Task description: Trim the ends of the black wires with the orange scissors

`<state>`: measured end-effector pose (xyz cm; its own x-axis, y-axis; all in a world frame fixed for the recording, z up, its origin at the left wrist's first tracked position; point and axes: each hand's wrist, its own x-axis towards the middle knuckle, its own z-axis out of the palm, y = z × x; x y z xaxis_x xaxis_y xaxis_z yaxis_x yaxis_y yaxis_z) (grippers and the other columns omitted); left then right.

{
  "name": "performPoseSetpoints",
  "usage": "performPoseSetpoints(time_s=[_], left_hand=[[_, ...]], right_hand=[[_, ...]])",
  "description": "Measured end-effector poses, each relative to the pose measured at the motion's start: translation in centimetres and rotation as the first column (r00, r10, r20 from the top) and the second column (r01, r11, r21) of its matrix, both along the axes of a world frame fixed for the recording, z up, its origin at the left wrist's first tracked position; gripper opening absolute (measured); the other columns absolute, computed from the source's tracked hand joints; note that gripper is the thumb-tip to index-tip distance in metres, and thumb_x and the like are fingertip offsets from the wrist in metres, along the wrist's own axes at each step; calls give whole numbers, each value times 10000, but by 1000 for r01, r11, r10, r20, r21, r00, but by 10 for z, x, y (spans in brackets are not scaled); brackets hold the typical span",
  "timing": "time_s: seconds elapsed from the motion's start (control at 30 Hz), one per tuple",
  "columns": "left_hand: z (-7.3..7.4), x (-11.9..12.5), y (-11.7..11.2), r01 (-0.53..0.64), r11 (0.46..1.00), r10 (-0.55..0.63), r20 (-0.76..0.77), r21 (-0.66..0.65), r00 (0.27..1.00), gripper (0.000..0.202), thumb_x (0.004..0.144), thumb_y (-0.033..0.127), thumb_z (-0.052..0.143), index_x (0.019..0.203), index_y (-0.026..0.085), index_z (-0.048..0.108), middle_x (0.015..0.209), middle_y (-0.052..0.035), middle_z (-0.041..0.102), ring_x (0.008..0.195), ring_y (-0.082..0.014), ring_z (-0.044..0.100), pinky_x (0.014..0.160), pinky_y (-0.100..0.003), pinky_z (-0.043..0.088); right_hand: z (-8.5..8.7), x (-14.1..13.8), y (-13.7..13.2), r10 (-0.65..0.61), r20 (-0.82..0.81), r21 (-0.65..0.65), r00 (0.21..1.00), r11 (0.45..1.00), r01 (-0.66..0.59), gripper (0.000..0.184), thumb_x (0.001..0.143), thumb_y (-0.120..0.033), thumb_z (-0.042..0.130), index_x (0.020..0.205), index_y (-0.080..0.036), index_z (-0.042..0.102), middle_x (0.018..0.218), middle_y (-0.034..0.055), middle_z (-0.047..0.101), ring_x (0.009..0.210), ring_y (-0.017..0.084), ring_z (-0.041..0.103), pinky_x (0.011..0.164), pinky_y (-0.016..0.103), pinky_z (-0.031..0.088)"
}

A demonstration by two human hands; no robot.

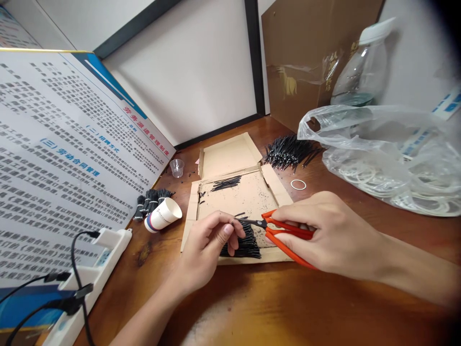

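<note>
In the head view, my right hand [334, 235] is wrapped round red-handled snips [284, 247], blades reaching my left hand [209, 245]. Its fingers curl inward; their hold I can't tell. Black strips [251, 246] lie beneath on cardboard [223, 204].

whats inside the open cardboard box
Inside the box: a small pile of black sticks toward the back, a bigger pile nearer the front, and dark crumbs. The left hand hides part of the bigger pile.
</note>
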<state>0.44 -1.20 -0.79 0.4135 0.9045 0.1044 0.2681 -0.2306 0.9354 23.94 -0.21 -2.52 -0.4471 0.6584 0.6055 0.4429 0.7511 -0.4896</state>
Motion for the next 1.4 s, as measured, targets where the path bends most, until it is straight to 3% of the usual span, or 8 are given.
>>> performPoseSetpoints(time_s=[0.27, 0.6, 1.0, 1.23, 1.4], left_hand=[[3, 2, -2, -19, 1000, 19, -10, 13, 1000, 173, 982, 275, 528, 928, 151, 636, 826, -46, 653, 638, -109, 587, 603, -240, 504], [5, 4, -1, -27, 999, 29, -49, 40, 998, 178, 971, 237, 528, 899, 140, 658, 768, -27, 611, 633, -102, 575, 587, -219, 498], [7, 5, -2, -30, 998, 34, -62, 60, 997, 160, 960, 215, 535, 889, 139, 657, 815, -36, 630, 637, -92, 568, 578, -203, 497], [7, 3, -1, -22, 997, 29, -98, 73, 995, 168, 963, 227, 536, 886, 148, 663, 804, -34, 613, 644, -100, 564, 580, -215, 485], [5, 2, 0, -35, 996, 45, -126, 81, 991, 176, 966, 245, 540, 892, 155, 672, 811, -37, 627, 651, -103, 563, 581, -213, 480]], right_hand=[[0, -2, 0, 5, 13, -82, 1000, 997, -4, 163, 807, -192, 564, 671, -158, 648, 474, -56, 419, 442, 70, 294, 460, 259, 254], [0, -1, 0, -6, 47, -6, 999, 1000, 6, 238, 856, -209, 519, 658, -146, 637, 472, -38, 487, 418, 67, 358, 460, 271, 251], [-2, -1, -2, -28, 52, -73, 998, 997, 32, 194, 840, -225, 530, 690, -170, 640, 474, -42, 463, 438, 82, 336, 491, 282, 243], [1, -1, 1, 20, 60, -9, 998, 1000, -20, 237, 869, -207, 505, 680, -158, 638, 495, -15, 535, 421, 84, 400, 471, 279, 253], [1, 0, 2, -17, 19, -18, 1000, 1000, 17, 216, 856, -228, 539, 672, -158, 631, 468, -39, 458, 426, 73, 327, 464, 259, 250]])
